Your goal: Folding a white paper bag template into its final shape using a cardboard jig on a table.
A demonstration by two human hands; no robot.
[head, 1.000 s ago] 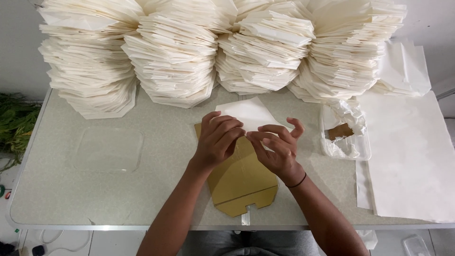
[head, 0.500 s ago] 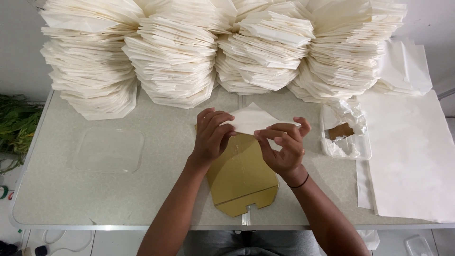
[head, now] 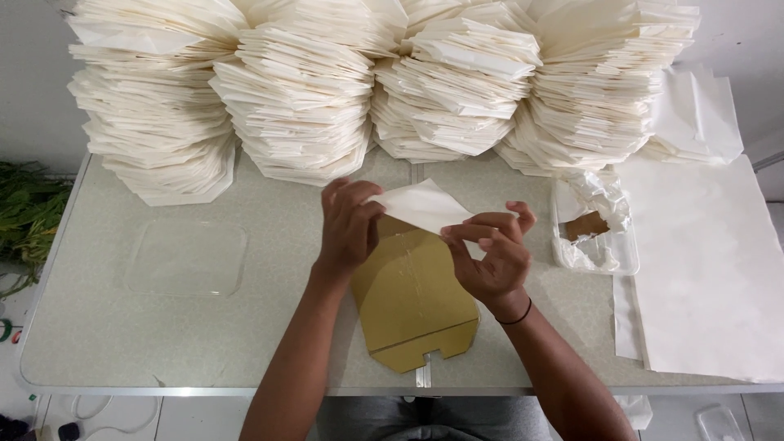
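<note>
Currently both hands work at the middle of a pale speckled table (head: 122, 343), seen from above. Left hand (head: 349, 224) has fingers curled and pinching the left corner of a white paper sheet (head: 425, 204); right hand (head: 492, 255) pinches the sheet's lower right edge between thumb and forefinger, remaining fingers loosely spread. Grip on both sides is narrow, closed on the paper. Sheet is folded to a roughly triangular shape, lifted slightly and tilted, its upper point toward the back of the table. Directly beneath the sheet and between the wrists lies a flat brown cardboard template (head: 412, 306), elongated, with a crease line near its lower end and a notched tab at the near table edge; the left hand overlaps its upper left part. A dark band (head: 516, 314) sits on the right wrist. Along the back of the table stand four tall fanned stacks of folded white paper (head: 302, 98), touching one another and leaning slightly forward. Left of the hands, well apart, a clear plastic lid (head: 188, 257) lies flat. Right of the hands, near, a clear plastic tray (head: 608, 260) holds crumpled film and a small brown piece. Further right a large flat pile of white sheets (head: 702, 269) covers the table end. Green leaves (head: 28, 212) show beyond the left table edge.
</note>
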